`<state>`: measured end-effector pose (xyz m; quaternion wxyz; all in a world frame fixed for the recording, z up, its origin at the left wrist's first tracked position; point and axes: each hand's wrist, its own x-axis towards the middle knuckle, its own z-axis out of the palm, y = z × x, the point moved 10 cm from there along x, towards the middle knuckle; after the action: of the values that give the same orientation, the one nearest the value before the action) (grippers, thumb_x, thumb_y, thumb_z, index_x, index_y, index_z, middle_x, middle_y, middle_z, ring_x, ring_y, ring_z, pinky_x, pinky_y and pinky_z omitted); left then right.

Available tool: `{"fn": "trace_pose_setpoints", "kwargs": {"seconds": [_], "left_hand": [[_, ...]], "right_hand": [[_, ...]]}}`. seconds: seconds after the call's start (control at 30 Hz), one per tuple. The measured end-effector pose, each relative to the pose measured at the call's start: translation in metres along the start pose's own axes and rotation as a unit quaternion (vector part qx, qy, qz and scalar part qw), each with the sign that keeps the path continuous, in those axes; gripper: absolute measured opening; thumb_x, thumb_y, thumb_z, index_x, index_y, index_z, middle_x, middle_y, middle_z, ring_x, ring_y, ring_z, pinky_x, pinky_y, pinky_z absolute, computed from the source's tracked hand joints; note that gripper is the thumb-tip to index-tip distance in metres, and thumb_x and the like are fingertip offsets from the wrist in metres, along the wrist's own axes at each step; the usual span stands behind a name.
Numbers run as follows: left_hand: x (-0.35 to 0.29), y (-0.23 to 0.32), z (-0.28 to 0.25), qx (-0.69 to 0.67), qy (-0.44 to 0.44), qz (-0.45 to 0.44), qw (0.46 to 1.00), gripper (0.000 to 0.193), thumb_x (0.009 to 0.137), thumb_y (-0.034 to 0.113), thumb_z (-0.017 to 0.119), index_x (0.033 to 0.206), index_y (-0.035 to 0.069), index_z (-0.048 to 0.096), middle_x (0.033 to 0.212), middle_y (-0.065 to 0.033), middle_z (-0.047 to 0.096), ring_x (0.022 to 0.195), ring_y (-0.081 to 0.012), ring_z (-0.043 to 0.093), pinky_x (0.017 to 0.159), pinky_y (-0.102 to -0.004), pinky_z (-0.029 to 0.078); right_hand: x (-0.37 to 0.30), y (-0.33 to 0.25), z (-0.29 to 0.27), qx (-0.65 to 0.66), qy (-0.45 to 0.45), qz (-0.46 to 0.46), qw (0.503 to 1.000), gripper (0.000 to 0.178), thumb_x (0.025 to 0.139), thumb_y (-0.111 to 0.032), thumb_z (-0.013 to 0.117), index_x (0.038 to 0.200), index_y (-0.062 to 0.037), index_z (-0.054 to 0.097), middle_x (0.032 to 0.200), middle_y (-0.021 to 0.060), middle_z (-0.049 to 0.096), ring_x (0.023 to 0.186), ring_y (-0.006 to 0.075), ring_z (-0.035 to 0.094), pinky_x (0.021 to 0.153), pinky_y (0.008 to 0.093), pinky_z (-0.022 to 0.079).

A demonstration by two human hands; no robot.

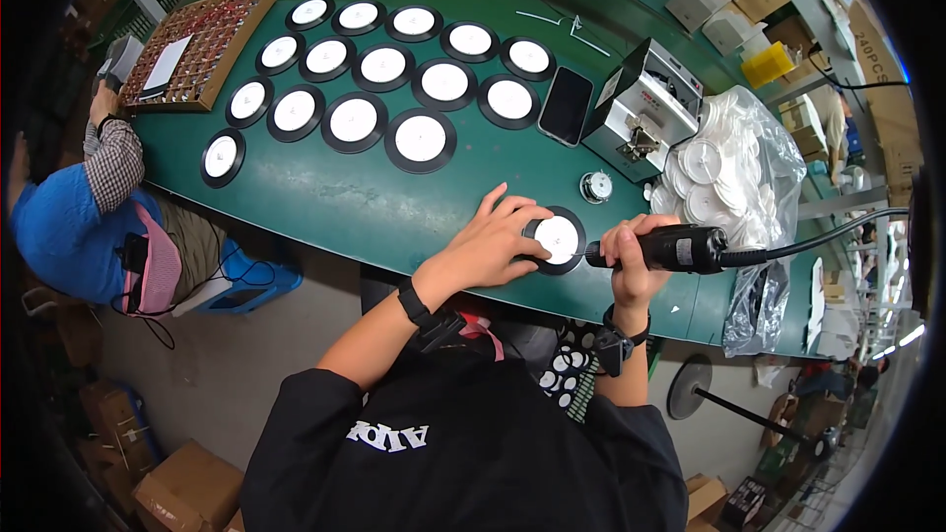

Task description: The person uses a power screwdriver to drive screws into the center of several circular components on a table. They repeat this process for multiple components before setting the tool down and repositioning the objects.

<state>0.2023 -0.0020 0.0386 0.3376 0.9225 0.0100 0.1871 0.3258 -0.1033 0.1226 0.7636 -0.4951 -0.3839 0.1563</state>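
Observation:
On the green bench in front of me lies a white disc with a black rim [560, 239]. My left hand [490, 244] holds it from the left, thumb and forefinger on its edge and the other fingers stretched over the bench. My right hand [634, 261] is wrapped round a black corded electric screwdriver [687, 248], held nearly level. Its thin bit points left at the disc; whether the tip touches a screw is too small to tell. Just behind the disc sits a small round metal part [595, 187].
Several similar discs [421, 140] lie in rows at the back left. A phone [566, 106], a silver box-shaped machine [645, 110] and a plastic bag of white discs [711, 172] stand behind my right hand. A partitioned tray [202, 49] and a seated co-worker [74, 236] are far left.

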Motion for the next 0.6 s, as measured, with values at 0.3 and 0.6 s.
{"fn": "trace_pose_setpoints", "kwargs": {"seconds": [0.3,0.6], "left_hand": [[0.014,0.028,0.026,0.039,0.069,-0.04,0.996,0.035,0.077,0.027,0.082,0.111,0.021,0.076,0.144,-0.0028,0.05,0.138,-0.0334,0.04,0.117,-0.0676,0.017],[-0.007,0.014,0.015,0.001,0.036,0.008,0.999,0.026,0.081,0.018,0.077,0.107,0.018,0.077,0.14,-0.0061,0.054,0.135,-0.0332,0.043,0.119,-0.0625,0.023]], "right_hand": [[-0.004,0.0,-0.006,0.015,-0.013,0.001,1.0,0.027,0.088,0.006,0.062,0.108,-0.0022,0.046,0.071,0.0075,0.052,0.052,0.0158,0.05,0.051,0.0327,0.045],[0.1,-0.072,-0.019,-0.009,0.03,-0.156,0.987,0.027,0.089,-0.001,0.061,0.115,-0.0012,0.055,0.066,0.005,0.05,0.051,0.0154,0.047,0.054,0.033,0.044]]}}
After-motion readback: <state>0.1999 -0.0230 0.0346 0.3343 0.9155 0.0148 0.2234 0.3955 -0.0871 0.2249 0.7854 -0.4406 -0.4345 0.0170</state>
